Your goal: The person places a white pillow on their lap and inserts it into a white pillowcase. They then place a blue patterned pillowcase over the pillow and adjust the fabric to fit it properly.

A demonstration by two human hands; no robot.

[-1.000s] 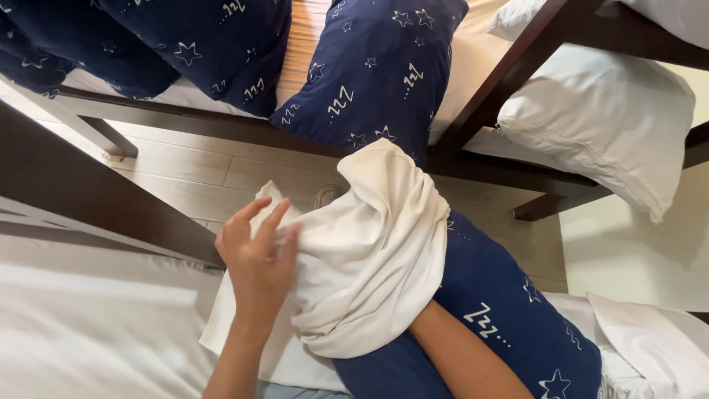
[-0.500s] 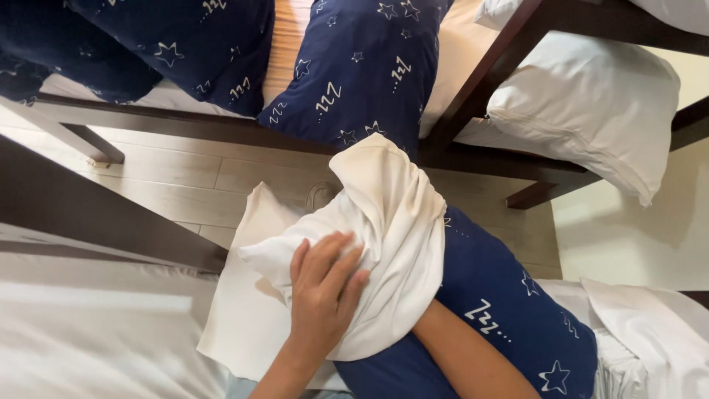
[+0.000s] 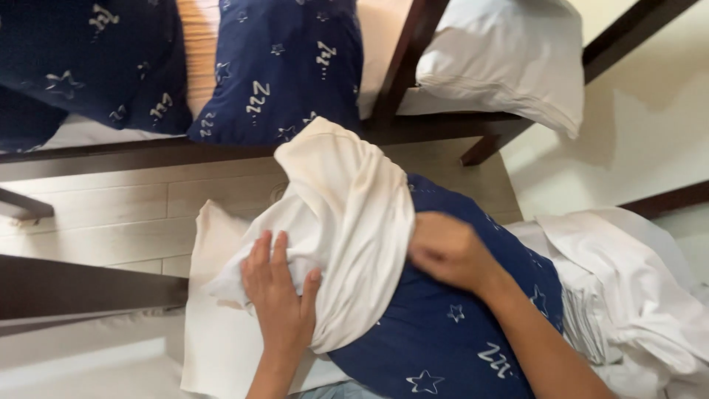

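Note:
A navy blue pillow [image 3: 450, 325] with white star print lies in front of me, its far end covered by a white pillowcase [image 3: 347, 214] bunched over it. My left hand [image 3: 279, 292] grips the loose white fabric at the lower left of the pillowcase. My right hand [image 3: 447, 251] rests on the pillow where the pillowcase's edge meets the blue cover, fingers curled at that edge.
A dark wooden bed frame [image 3: 221, 151] crosses the view. Two more navy star pillows [image 3: 284, 66] [image 3: 81, 63] and a white pillow [image 3: 509, 63] lie on the far bed. Crumpled white linen [image 3: 628, 288] sits at the right. Pale wood floor [image 3: 111, 218] shows between the beds.
My right hand has come up from under the pillow onto its top at the pillowcase edge. My left hand has shifted lower left on the white fabric. The view has tilted.

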